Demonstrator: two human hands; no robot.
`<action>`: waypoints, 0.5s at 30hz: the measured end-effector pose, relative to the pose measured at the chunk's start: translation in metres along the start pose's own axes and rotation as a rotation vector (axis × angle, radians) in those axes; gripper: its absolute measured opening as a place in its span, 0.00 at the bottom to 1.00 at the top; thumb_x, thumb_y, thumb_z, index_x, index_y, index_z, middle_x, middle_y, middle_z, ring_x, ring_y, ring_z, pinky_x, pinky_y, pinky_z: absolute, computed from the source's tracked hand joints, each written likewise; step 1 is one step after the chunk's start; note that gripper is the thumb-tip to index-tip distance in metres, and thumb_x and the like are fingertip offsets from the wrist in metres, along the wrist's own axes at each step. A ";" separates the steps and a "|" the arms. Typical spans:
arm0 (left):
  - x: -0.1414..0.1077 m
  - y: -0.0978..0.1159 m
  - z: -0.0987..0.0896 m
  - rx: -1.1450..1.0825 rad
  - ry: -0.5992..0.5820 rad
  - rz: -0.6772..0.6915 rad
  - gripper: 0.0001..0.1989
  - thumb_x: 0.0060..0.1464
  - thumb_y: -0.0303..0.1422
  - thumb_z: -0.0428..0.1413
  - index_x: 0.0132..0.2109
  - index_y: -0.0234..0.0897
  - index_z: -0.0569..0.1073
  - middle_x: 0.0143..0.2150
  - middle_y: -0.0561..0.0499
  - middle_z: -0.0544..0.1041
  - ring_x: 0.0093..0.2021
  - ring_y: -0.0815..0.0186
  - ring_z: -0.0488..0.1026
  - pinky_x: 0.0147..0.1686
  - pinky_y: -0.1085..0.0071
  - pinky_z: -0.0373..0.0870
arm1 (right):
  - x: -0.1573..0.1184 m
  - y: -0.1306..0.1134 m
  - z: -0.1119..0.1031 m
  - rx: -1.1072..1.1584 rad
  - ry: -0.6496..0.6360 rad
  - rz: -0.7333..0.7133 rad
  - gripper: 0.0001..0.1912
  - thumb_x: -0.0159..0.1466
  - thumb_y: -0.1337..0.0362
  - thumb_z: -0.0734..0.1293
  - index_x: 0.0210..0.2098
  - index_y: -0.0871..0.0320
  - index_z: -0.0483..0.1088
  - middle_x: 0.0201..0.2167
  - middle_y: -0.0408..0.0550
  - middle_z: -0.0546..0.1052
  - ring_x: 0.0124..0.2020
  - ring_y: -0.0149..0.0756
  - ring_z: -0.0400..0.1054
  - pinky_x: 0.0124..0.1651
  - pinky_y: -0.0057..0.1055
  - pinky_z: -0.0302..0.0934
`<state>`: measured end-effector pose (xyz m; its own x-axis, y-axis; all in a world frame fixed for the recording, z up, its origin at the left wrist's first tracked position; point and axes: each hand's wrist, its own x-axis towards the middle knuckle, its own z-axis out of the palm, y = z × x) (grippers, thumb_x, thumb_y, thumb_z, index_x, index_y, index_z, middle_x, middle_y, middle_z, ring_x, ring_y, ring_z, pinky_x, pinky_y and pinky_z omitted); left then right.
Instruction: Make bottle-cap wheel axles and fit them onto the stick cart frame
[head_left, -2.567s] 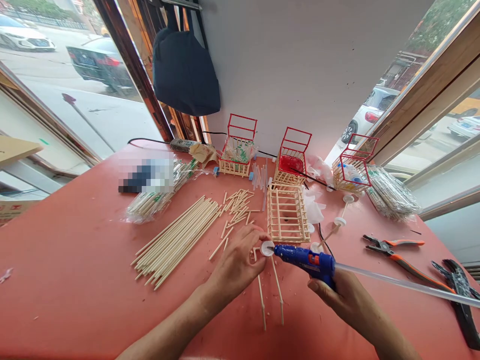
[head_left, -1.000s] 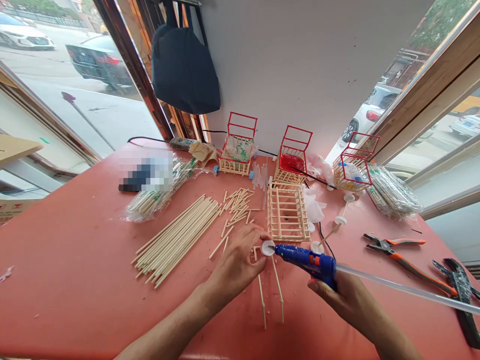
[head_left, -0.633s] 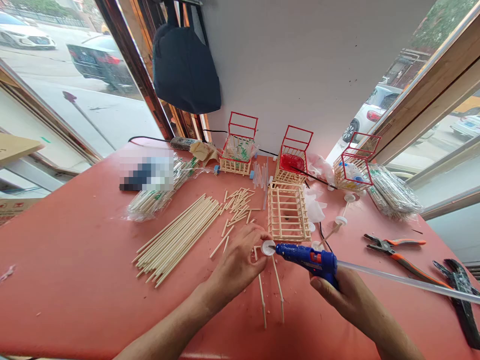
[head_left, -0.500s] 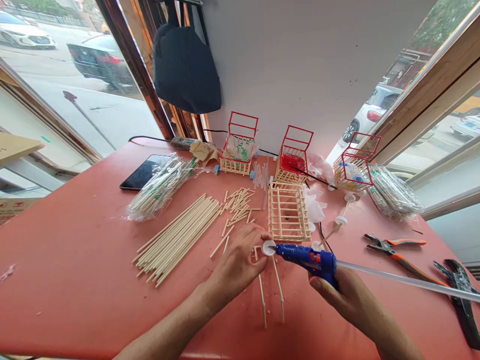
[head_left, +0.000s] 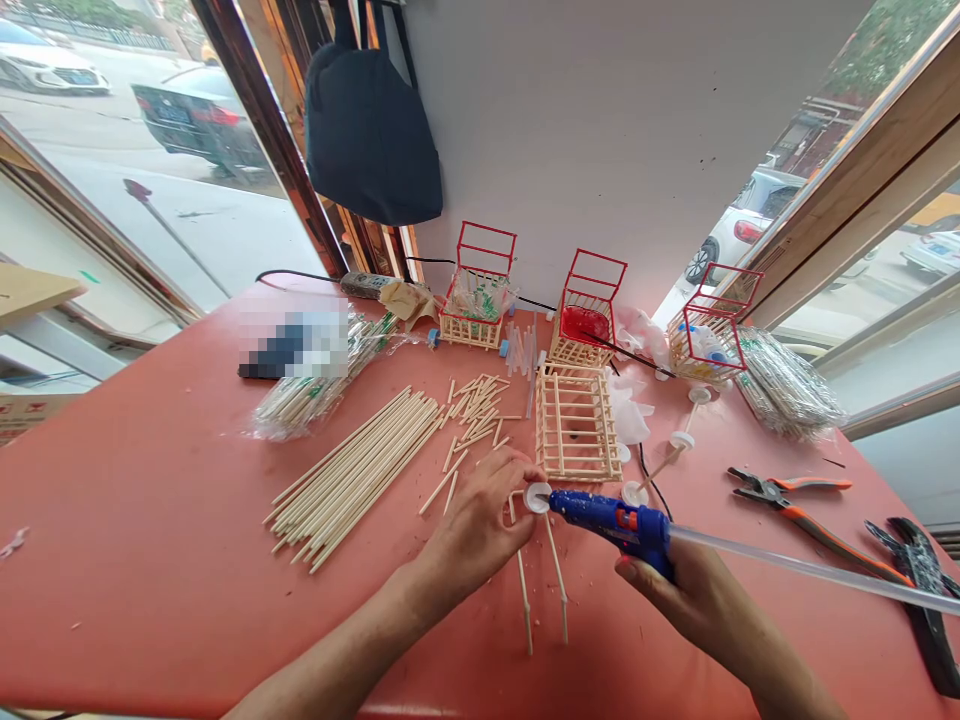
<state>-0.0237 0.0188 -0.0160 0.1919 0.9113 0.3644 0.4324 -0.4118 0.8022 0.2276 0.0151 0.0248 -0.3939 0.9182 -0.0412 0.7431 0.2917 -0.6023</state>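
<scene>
Clearly round and white, the cap [head_left: 538, 497] sits pinched in the left hand [head_left: 484, 515].

Bright daylight from 2 window sides, soft shadows under the forearms, stretched wide-angle edges, 1 pixelated patch

To the right of the glue gun [head_left: 611, 522], the glue stick [head_left: 810, 570] is cut off by the picture's edge. Below the gun, its grip is partly hidden by the right hand [head_left: 686, 585]. To its left, the left hand [head_left: 476, 515] covers part of a stick frame [head_left: 556, 572]; farther left, pixelation blurs a dark thing [head_left: 276, 350].
</scene>
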 end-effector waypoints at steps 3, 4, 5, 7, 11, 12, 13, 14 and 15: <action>0.000 0.000 0.001 -0.006 0.002 -0.001 0.13 0.55 0.18 0.56 0.44 0.38 0.73 0.44 0.48 0.77 0.47 0.60 0.75 0.47 0.65 0.70 | 0.000 0.000 0.000 -0.003 0.014 -0.012 0.19 0.65 0.49 0.64 0.25 0.55 0.67 0.21 0.43 0.73 0.21 0.34 0.62 0.23 0.28 0.57; 0.000 0.000 0.001 -0.007 0.004 0.000 0.13 0.55 0.18 0.56 0.44 0.38 0.72 0.44 0.49 0.77 0.47 0.60 0.75 0.47 0.64 0.70 | -0.001 0.001 0.000 -0.001 0.013 -0.012 0.19 0.65 0.49 0.64 0.25 0.55 0.67 0.21 0.43 0.73 0.22 0.34 0.63 0.23 0.28 0.58; -0.001 -0.001 0.001 -0.008 0.006 0.001 0.13 0.55 0.18 0.56 0.44 0.38 0.72 0.44 0.49 0.77 0.47 0.60 0.75 0.47 0.64 0.70 | -0.001 0.001 0.001 0.000 0.011 -0.010 0.19 0.65 0.49 0.64 0.25 0.55 0.67 0.22 0.43 0.74 0.22 0.35 0.63 0.24 0.28 0.58; -0.001 -0.001 0.001 -0.010 0.010 0.004 0.13 0.55 0.18 0.56 0.44 0.38 0.72 0.44 0.49 0.77 0.47 0.60 0.75 0.48 0.64 0.69 | -0.001 0.002 0.001 -0.002 0.007 0.001 0.19 0.65 0.49 0.64 0.25 0.55 0.67 0.22 0.43 0.74 0.22 0.35 0.63 0.24 0.28 0.58; -0.001 -0.002 0.001 -0.010 0.006 0.004 0.15 0.54 0.17 0.56 0.44 0.38 0.72 0.44 0.49 0.77 0.47 0.60 0.75 0.48 0.64 0.69 | -0.002 0.003 0.000 -0.012 0.014 0.023 0.20 0.65 0.48 0.64 0.25 0.55 0.67 0.22 0.43 0.74 0.22 0.35 0.64 0.25 0.28 0.59; -0.001 -0.002 0.001 -0.009 0.004 0.003 0.16 0.53 0.16 0.56 0.45 0.39 0.73 0.44 0.49 0.77 0.47 0.60 0.75 0.48 0.64 0.70 | -0.002 0.003 0.000 -0.014 0.018 0.025 0.20 0.65 0.48 0.64 0.25 0.55 0.67 0.22 0.43 0.74 0.23 0.35 0.64 0.25 0.28 0.60; -0.001 -0.002 0.001 -0.007 0.003 0.002 0.16 0.53 0.16 0.56 0.45 0.39 0.73 0.44 0.49 0.77 0.47 0.60 0.75 0.47 0.64 0.70 | -0.001 0.003 0.000 -0.015 0.019 0.025 0.19 0.65 0.48 0.64 0.25 0.55 0.67 0.22 0.43 0.74 0.23 0.35 0.64 0.25 0.28 0.60; -0.001 -0.002 0.001 -0.006 0.003 0.002 0.17 0.52 0.16 0.56 0.45 0.39 0.73 0.44 0.49 0.77 0.47 0.60 0.75 0.47 0.65 0.70 | -0.001 0.003 -0.001 -0.016 0.020 0.024 0.19 0.65 0.49 0.64 0.25 0.55 0.67 0.22 0.43 0.74 0.23 0.35 0.64 0.25 0.28 0.60; -0.001 -0.002 0.001 -0.006 0.004 0.001 0.17 0.52 0.15 0.56 0.45 0.39 0.73 0.44 0.49 0.77 0.47 0.60 0.75 0.48 0.65 0.70 | -0.001 0.003 -0.001 -0.018 0.019 0.024 0.19 0.65 0.49 0.64 0.25 0.55 0.67 0.22 0.43 0.74 0.23 0.35 0.64 0.25 0.28 0.59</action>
<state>-0.0238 0.0188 -0.0183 0.1891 0.9109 0.3667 0.4271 -0.4126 0.8046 0.2304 0.0154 0.0242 -0.3658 0.9298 -0.0406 0.7617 0.2740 -0.5872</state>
